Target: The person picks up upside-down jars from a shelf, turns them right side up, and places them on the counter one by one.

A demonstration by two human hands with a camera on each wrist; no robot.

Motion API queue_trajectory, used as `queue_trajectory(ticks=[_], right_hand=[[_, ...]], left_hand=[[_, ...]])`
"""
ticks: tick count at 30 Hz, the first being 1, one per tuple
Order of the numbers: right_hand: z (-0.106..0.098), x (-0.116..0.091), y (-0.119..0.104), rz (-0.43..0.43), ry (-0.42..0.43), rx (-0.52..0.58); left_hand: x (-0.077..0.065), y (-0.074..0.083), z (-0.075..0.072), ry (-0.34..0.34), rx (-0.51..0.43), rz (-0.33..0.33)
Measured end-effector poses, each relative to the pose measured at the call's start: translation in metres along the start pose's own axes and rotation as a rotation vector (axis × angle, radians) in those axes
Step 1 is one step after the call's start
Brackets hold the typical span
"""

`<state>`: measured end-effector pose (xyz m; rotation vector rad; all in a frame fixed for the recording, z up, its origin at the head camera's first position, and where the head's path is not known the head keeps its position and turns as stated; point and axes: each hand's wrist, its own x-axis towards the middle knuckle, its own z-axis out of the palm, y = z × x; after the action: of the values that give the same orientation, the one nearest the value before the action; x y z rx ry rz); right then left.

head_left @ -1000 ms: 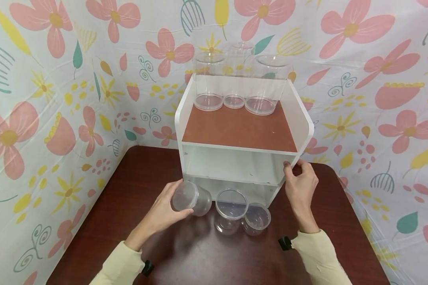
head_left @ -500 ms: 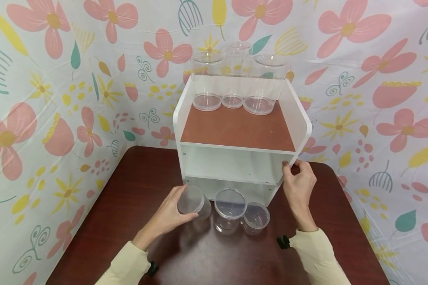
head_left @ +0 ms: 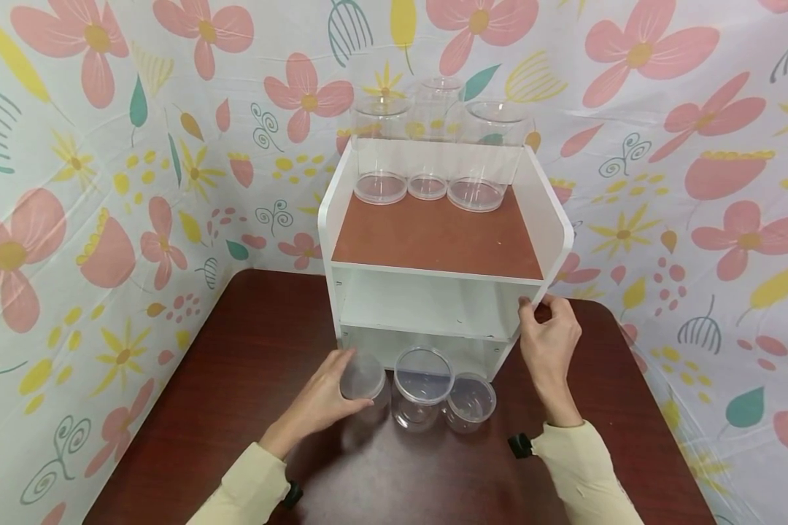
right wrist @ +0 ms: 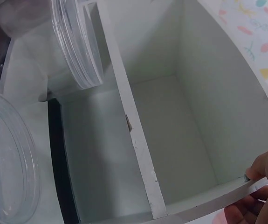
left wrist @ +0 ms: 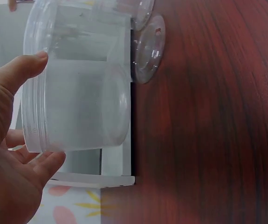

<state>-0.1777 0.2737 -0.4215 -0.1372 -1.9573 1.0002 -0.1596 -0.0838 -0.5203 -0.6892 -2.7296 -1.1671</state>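
My left hand (head_left: pixel 322 394) holds a clear plastic jar (head_left: pixel 362 376) near its top, in front of the lower left of a small white shelf unit (head_left: pixel 427 302). In the left wrist view the thumb and fingers span the ridged rim of this jar (left wrist: pixel 80 102). The jar is roughly upright; whether its base touches the table, I cannot tell. Right of it stand a taller clear jar (head_left: pixel 423 379) and a shorter one (head_left: pixel 470 399). My right hand (head_left: pixel 550 343) pinches the front edge of the unit's right side panel, thumb inside and fingers outside in the right wrist view.
Three tall clear containers, left (head_left: pixel 381 188), middle (head_left: pixel 428 187) and right (head_left: pixel 477 194), stand at the back of the unit's brown top. The dark red table (head_left: pixel 236 350) extends to both sides. A flower-patterned cloth (head_left: pixel 223 146) hangs behind and to the left.
My left hand has moved right and slightly nearer, bringing the jar from tilted to roughly upright beside the taller jar. The right hand keeps its grip on the side panel.
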Motion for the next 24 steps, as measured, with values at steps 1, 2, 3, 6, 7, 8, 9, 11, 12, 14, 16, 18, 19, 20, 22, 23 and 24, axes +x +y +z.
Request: queue_trajectory(ticks=[1,2,3,6,7,8,9,11,12,14,16,18,19,20,22,23,24], right_hand=[[0.0,0.0,0.0,0.0,0.0,0.0],[0.0,0.0,0.0,-0.001,-0.001,0.0],[-0.001,-0.001,0.0,-0.002,-0.002,0.001],[0.0,-0.001,0.0,-0.006,0.001,-0.004],[0.0,-0.001,0.001,-0.007,0.0,-0.004],[0.0,0.0,0.001,-0.009,0.001,-0.007],[0.001,0.0,0.001,-0.01,0.001,-0.007],[0.001,0.0,0.001,-0.009,0.001,-0.007],[0.001,0.0,0.001,-0.007,-0.001,-0.005],[0.001,0.0,0.001,-0.004,-0.003,0.002],[0.001,-0.001,0.001,-0.002,-0.005,0.007],[0.001,-0.001,0.001,-0.002,-0.005,0.005],[0.001,-0.001,0.001,-0.003,-0.001,0.0],[0.001,-0.001,0.001,-0.002,-0.001,-0.003],[0.001,-0.001,0.002,0.0,-0.002,-0.008],[0.001,-0.001,0.002,-0.001,-0.001,-0.011],[0.001,-0.001,0.002,-0.002,0.001,-0.015]], left_hand=[[0.0,0.0,0.002,0.002,0.007,0.003],[0.001,-0.001,0.003,0.003,0.015,0.005],[0.001,-0.001,0.004,0.001,0.022,0.006],[0.003,-0.003,0.008,-0.003,0.037,0.013],[0.003,-0.003,0.009,-0.006,0.046,0.014],[0.002,-0.004,0.01,-0.006,0.054,0.015],[0.002,-0.004,0.012,-0.007,0.059,0.016],[0.002,-0.006,0.014,-0.003,0.07,0.022],[0.002,-0.006,0.016,-0.004,0.075,0.021],[0.002,-0.008,0.018,0.002,0.08,0.028],[0.002,-0.009,0.02,0.003,0.09,0.033],[0.002,-0.009,0.022,-0.001,0.095,0.031],[0.002,-0.01,0.023,-0.004,0.096,0.029],[0.002,-0.01,0.024,-0.006,0.102,0.028],[0.002,-0.011,0.025,-0.01,0.103,0.024],[0.002,-0.011,0.025,-0.01,0.103,0.024],[0.002,-0.011,0.026,-0.009,0.106,0.025]])
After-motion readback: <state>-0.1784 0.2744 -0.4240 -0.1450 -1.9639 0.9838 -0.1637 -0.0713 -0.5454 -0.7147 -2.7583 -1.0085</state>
